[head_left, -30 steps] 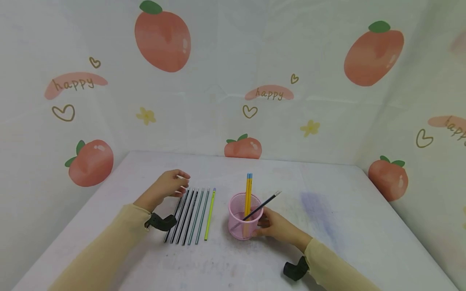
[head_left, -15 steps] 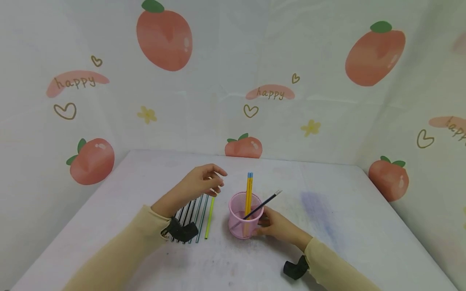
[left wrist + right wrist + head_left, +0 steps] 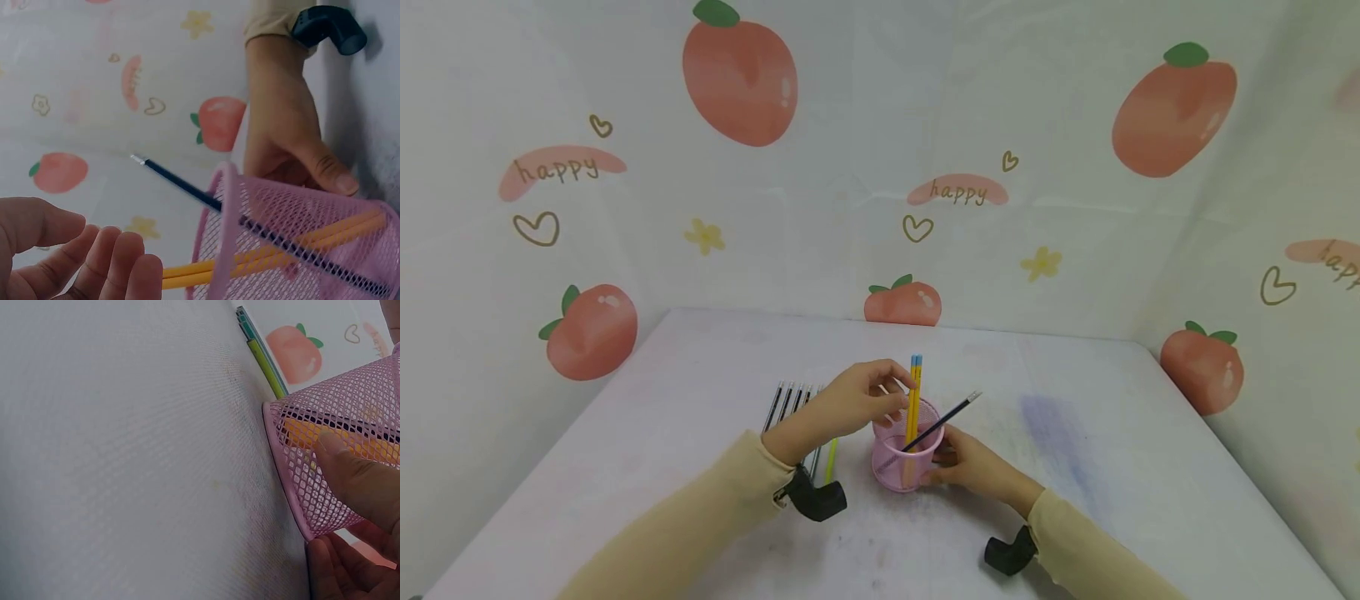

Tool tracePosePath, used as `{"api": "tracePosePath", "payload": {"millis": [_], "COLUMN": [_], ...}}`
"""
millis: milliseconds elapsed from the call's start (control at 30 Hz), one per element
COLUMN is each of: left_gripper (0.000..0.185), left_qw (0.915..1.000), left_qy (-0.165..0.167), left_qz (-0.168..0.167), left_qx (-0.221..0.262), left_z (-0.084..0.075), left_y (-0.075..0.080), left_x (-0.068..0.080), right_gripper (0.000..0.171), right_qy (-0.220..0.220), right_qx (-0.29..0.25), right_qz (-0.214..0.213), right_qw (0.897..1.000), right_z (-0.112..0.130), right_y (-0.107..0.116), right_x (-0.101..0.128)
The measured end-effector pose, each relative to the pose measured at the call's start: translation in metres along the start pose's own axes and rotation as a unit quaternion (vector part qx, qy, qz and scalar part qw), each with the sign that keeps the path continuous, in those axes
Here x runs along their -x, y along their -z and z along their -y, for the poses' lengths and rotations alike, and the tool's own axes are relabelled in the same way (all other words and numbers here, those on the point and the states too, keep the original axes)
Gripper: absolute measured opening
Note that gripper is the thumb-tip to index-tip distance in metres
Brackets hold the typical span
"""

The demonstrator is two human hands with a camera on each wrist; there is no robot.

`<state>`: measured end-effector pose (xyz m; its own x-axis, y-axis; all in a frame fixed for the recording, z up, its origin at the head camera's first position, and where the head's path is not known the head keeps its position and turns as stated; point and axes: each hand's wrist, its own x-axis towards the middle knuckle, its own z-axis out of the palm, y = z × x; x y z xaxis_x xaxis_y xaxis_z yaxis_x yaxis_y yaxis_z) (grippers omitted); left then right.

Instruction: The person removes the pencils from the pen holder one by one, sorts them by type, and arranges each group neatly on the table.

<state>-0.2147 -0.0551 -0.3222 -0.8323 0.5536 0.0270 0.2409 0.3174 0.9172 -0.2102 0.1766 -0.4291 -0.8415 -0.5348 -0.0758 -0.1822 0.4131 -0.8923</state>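
Note:
A pink mesh pencil cup [image 3: 889, 468] stands upright on the table. My right hand [image 3: 981, 471] holds its right side, with the thumb on the mesh [image 3: 359, 481] in the right wrist view. Inside the cup are two yellow pencils [image 3: 916, 385] with blue ends, nearly upright, and a dark pencil [image 3: 957, 409] leaning right. My left hand [image 3: 853, 402] is over the cup's left rim, its fingertips right at the yellow pencils. In the left wrist view, the left hand's fingers [image 3: 134, 262] are loosely bent and overlap the yellow pencils' upper part.
Several black and green pencils [image 3: 781, 402] lie in a row left of the cup, partly hidden by the left forearm. A lime-green pencil [image 3: 831, 462] lies at the row's right end. Behind the table [image 3: 1037, 517] hangs a white cloth printed with peaches [image 3: 741, 83].
My left hand has moved right, from above the row of pencils to the yellow pencils in the cup. The right hand and the cup have stayed in place.

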Motion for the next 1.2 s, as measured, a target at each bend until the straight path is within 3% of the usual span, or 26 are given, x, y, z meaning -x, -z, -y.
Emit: {"api": "tracePosePath", "payload": {"millis": [200,467,900,1200], "left_gripper": [0.021,0.017,0.016,0.016], "left_qw": [0.9999,0.9993,0.9938,0.9932], "left_qy": [-0.008,-0.005,-0.024,-0.011], "left_qz": [0.013,0.012,0.013,0.016], "left_qx": [0.003,-0.036,-0.108,-0.115], "left_z": [0.005,0.009,0.005,0.007], "left_y": [-0.014,-0.027,-0.037,-0.043], "left_x": [-0.007,-0.015,-0.024,-0.029], "right_gripper": [0.065,0.071,0.073,0.070], "right_qy": [0.004,0.020,0.011,0.014], "right_qx": [-0.003,-0.008,-0.003,0.003], "right_qz": [0.001,0.007,0.009,0.004], "right_qw": [1.000,1.000,1.000,1.000], "right_z": [-0.003,-0.003,-0.003,-0.005], "right_y": [0.000,0.000,0.001,0.002], "right_x": [0.001,0.002,0.004,0.003]}}
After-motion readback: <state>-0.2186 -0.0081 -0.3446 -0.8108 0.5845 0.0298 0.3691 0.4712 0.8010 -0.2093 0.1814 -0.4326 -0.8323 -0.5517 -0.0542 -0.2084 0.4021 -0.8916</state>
